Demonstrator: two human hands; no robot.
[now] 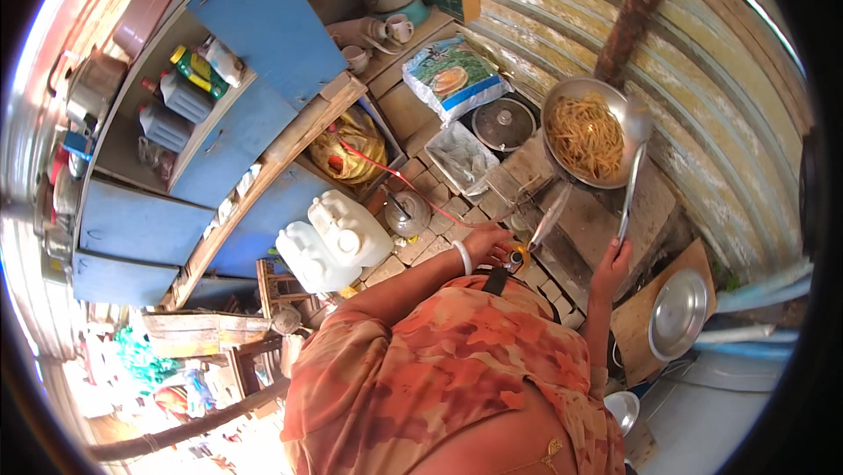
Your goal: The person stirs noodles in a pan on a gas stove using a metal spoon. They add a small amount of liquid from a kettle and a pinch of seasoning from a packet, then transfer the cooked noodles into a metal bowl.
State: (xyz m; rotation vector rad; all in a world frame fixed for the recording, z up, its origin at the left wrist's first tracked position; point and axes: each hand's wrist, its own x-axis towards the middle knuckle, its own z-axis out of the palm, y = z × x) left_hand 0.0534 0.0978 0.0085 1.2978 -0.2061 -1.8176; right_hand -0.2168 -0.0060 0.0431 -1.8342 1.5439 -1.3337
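Shredded food [588, 134], yellow-brown strips of it, lies in a metal wok [556, 96] on the stove at the upper right. My right hand [614, 264] grips the handle of a metal ladle or turner [632, 188], whose blurred head is at the wok's right rim. The wok's long handle [552, 218] points back towards me. My left hand [490, 246], with a white bangle on the wrist, is low before my body beside a small orange-and-black object [517, 258]; whether the fingers hold it is unclear.
Left of the wok are a lidded pot [504, 123], a lined basket [462, 159] and a printed bag [451, 76]. A kettle [407, 213] and white plastic jugs [349, 228] stand on the left. A metal basin [678, 313] lies at right. Corrugated sheeting [711, 119] rises behind the wok.
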